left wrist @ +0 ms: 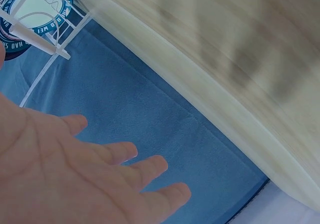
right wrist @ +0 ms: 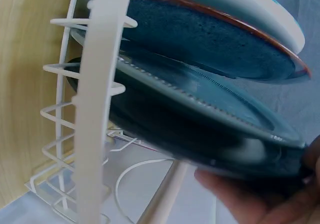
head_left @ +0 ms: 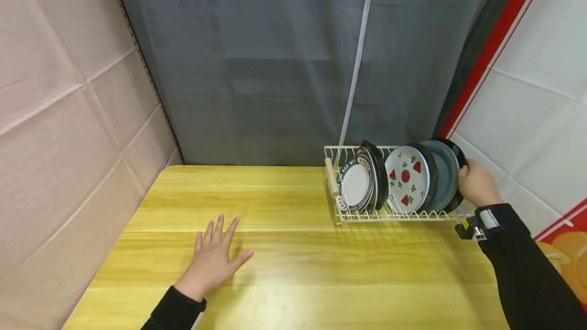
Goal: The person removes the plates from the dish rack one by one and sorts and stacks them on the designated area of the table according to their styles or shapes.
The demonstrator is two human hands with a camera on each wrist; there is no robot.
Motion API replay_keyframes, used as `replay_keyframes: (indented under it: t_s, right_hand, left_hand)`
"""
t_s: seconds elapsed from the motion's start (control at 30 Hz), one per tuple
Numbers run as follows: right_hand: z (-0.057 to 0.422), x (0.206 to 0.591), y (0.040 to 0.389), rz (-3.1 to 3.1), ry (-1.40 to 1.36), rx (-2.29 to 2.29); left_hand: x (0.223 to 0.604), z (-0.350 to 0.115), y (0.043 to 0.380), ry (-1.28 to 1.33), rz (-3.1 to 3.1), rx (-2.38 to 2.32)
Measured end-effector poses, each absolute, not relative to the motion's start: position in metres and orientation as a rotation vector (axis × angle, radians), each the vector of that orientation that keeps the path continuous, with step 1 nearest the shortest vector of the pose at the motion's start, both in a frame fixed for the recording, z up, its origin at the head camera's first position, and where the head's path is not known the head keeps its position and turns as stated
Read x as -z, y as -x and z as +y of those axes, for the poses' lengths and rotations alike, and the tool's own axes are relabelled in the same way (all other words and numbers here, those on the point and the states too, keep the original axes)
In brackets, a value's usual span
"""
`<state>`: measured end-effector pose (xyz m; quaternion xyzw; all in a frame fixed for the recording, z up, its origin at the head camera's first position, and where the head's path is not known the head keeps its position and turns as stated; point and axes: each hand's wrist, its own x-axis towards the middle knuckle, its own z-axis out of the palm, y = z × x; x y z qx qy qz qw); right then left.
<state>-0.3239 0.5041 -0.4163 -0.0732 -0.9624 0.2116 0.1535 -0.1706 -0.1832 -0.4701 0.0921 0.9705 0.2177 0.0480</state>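
Note:
A white wire dish rack (head_left: 403, 219) stands at the table's back right, filled with upright plates. At its right end my right hand (head_left: 479, 185) grips the edge of a dark plate (head_left: 460, 156). In the right wrist view, fingers and thumb pinch the dark plate's rim (right wrist: 200, 149) as it stands in the rack. Just left of it are a grey-blue plate (head_left: 444, 177) and a white plate with red fruit patterns (head_left: 405, 192). My left hand (head_left: 211, 264) hovers over the table with spread fingers, holding nothing; its palm (left wrist: 60, 174) shows in the left wrist view.
Several more dishes fill the rack's left half, among them a white plate with a dark lettered rim (head_left: 355, 185). The rack has a pale handle (head_left: 331, 177). A wooden table (head_left: 275, 258) lies below, with a grey curtain (head_left: 266, 75) behind and pale cloth walls either side.

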Motion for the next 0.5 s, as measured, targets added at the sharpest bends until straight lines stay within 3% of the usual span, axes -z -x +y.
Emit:
replay_keyframes:
  t_s: [0.3, 0.5]
  right_hand:
    - [0.549, 0.452, 0.359, -2.629, 0.276, -0.553]
    - [0.537, 0.445, 0.36, -2.525, 0.284, -0.482]
  left_hand:
    - [0.471, -0.184, 0.17, -0.287, 2.954, -0.687]
    - [0.473, -0.185, 0.169, -0.294, 2.957, -0.707]
